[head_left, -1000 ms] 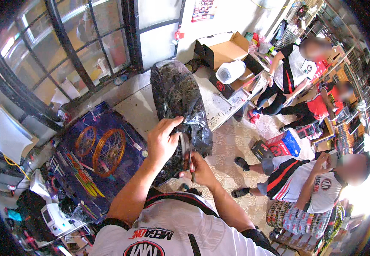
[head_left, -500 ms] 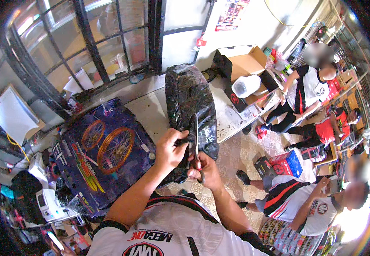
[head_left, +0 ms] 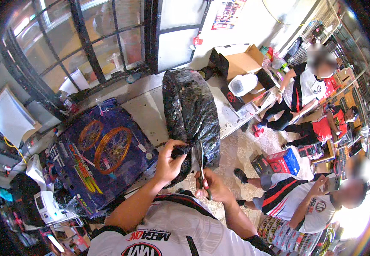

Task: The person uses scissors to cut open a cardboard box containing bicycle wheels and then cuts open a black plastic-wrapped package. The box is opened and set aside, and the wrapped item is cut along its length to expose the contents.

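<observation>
Black plastic bundle (head_left: 192, 106) lies across the surface (head_left: 145, 114); my left fingers (head_left: 175, 144) pinch its near end, my right fingers (head_left: 212, 176) grip scissors (head_left: 201, 167) there. Seemingly I'm cutting; another snip calls for taut plastic.

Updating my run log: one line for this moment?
left hand: pinching black plastic | right hand: holding scissors | black-wrapped bundle: on table

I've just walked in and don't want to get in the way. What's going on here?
A person's left hand pinches the near end of a bundle wrapped in black plastic. The right hand holds scissors, blades pointing away from the person, right by that pinched end; whether they are cutting isn't clear. The bundle rests on a pale table, between a dark blue box and an open cardboard box.
</observation>
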`<action>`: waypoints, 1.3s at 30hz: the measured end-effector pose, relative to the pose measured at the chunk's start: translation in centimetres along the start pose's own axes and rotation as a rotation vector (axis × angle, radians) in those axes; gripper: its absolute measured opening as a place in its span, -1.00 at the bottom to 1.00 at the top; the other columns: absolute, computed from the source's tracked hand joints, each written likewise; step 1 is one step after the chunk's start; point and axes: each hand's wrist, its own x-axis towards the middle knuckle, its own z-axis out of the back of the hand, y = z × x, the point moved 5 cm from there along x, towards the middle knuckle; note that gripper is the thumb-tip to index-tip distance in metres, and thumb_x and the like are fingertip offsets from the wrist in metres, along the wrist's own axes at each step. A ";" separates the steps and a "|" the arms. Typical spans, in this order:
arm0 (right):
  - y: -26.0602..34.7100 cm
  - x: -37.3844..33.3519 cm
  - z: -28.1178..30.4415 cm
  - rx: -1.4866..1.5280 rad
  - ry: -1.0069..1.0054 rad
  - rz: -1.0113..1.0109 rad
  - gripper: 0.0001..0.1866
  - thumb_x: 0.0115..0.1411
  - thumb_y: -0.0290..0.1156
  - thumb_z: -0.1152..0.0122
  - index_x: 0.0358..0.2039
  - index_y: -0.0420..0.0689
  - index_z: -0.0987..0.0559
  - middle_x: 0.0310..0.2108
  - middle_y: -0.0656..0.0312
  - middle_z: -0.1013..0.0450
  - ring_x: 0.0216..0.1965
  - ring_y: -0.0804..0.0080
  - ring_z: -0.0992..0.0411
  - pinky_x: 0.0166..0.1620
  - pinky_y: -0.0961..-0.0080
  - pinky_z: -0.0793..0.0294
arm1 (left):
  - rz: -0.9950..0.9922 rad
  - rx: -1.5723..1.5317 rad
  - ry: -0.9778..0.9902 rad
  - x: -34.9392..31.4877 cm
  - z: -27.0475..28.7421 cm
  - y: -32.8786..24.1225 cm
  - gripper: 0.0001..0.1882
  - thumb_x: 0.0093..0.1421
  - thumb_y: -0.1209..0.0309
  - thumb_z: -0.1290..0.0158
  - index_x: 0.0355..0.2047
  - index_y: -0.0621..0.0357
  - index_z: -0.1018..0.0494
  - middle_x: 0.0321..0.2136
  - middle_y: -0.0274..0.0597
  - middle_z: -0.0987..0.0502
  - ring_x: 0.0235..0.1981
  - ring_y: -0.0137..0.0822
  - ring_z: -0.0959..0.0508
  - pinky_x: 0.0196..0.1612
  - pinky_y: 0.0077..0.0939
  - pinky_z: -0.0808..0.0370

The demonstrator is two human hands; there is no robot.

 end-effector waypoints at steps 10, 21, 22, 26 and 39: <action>1.9 1.2 0.3 -0.197 -0.168 0.024 -0.31 -0.08 -0.25 -0.72 -0.03 -0.22 -0.50 -0.44 0.38 -0.41 -0.41 0.60 -0.37 -0.33 0.58 -0.38 | 0.034 0.072 0.002 -1.0 0.9 0.3 -0.72 0.23 0.64 -0.14 -0.06 0.23 -0.41 -0.26 -0.17 -0.53 -0.20 -0.36 -0.57 -0.09 -0.47 -0.49; -0.7 -1.3 -1.1 0.078 -0.074 0.001 -0.30 -0.04 -0.26 -0.69 0.03 -0.14 -0.44 -0.44 0.39 -0.40 -0.41 0.58 -0.34 -0.32 0.55 -0.36 | 0.137 0.031 0.121 -2.1 0.3 1.0 -0.76 0.36 0.47 -0.11 -0.02 0.21 -0.37 -0.28 -0.20 -0.51 -0.23 -0.43 -0.47 -0.11 -0.47 -0.42; -0.6 -1.2 -1.1 0.030 -0.090 0.021 -0.28 -0.05 -0.25 -0.70 0.04 -0.13 -0.43 -0.44 0.38 -0.41 -0.40 0.58 -0.36 -0.33 0.54 -0.36 | 0.099 0.058 0.133 -2.3 0.1 0.6 -0.76 0.36 0.46 -0.10 -0.01 0.21 -0.37 -0.27 -0.18 -0.52 -0.22 -0.42 -0.47 -0.10 -0.46 -0.43; -0.7 -1.1 -1.4 0.083 -0.112 0.050 -0.32 -0.05 -0.25 -0.70 0.01 -0.15 -0.49 -0.45 0.38 -0.43 -0.41 0.58 -0.37 -0.31 0.56 -0.38 | 0.059 0.076 0.134 -2.2 0.1 -0.2 -0.75 0.38 0.43 -0.05 0.01 0.22 -0.36 -0.29 -0.03 -0.52 -0.24 -0.30 -0.51 -0.12 -0.38 -0.44; 0.9 -5.3 -1.0 0.226 -0.021 -0.049 -0.34 -0.01 -0.07 -0.66 -0.07 -0.22 -0.53 -0.50 0.41 -0.34 -0.41 0.58 -0.42 -0.32 0.55 -0.44 | -0.207 0.195 0.257 -3.4 -1.8 -0.6 -0.48 0.17 0.46 -0.19 0.07 0.25 -0.23 -0.21 0.21 -0.48 -0.17 0.16 -0.58 -0.02 -0.14 -0.50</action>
